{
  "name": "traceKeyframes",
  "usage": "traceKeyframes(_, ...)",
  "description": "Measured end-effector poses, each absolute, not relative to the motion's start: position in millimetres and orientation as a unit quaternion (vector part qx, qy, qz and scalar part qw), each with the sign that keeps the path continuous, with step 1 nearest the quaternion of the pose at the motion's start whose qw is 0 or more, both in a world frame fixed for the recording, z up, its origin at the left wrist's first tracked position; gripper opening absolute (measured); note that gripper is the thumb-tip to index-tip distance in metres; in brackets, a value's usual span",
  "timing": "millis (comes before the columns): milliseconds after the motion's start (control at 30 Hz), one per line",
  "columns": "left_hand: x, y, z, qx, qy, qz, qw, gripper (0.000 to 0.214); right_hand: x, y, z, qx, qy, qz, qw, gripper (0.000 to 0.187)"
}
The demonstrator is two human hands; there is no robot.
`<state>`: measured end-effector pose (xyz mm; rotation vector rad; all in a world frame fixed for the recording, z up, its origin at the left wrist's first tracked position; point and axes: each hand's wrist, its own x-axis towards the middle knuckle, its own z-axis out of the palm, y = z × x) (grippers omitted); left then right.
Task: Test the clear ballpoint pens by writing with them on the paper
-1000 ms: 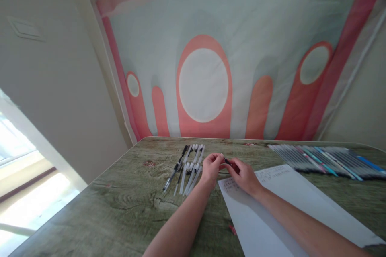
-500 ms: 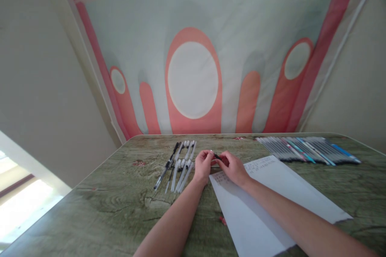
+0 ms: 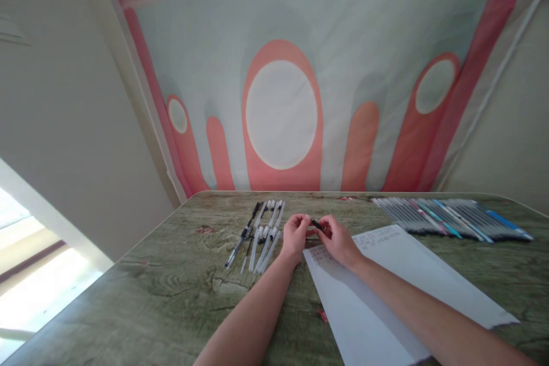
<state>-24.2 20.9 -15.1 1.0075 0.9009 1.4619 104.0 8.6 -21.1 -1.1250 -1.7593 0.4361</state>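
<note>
My left hand (image 3: 295,235) is closed, its thumb and fingers pinching one end of a short, dark, slender piece that looks like part of a black pen (image 3: 316,224). The other end sits in the pinched fingers of my right hand (image 3: 338,240); much of the piece is hidden by the fingers. Under my right wrist lies a white paper sheet (image 3: 377,291) with handwriting along its far end. Left of my hands, several clear pen barrels with white ends (image 3: 265,246) lie in two rows, beside some black pens (image 3: 240,240).
A long row of pens (image 3: 429,217), mostly grey with some blue, teal and pink ones, lies at the back right of the wood-patterned table (image 3: 171,297). Behind the table's far edge hangs a pink and grey patterned cloth (image 3: 330,23).
The view has turned slightly left, so everything appears farther right. Both hands still pinch the dark piece, and a little more of it shows between the fingers.
</note>
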Motion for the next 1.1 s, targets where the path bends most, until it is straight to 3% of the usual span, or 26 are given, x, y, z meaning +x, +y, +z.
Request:
traceKeyframes(400,-25.5,20.0,-13.5,0.430,0.393,0.612,0.535,0.029,104.5,11.9,-24.8,-0.460,-0.715,0.207,0.485,0.027)
traceKeyframes(533,-27.5,20.0,-13.5,0.439,0.400,0.608,0.527,0.029,104.5,10.6,-22.7,-0.442,-0.730,0.204,0.480,0.017)
traceKeyframes(1100,-29.8,21.2,-14.1,0.445,0.410,0.605,0.518,0.029,105.3,8.8,-18.0,-0.447,-0.748,0.167,0.462,0.023)
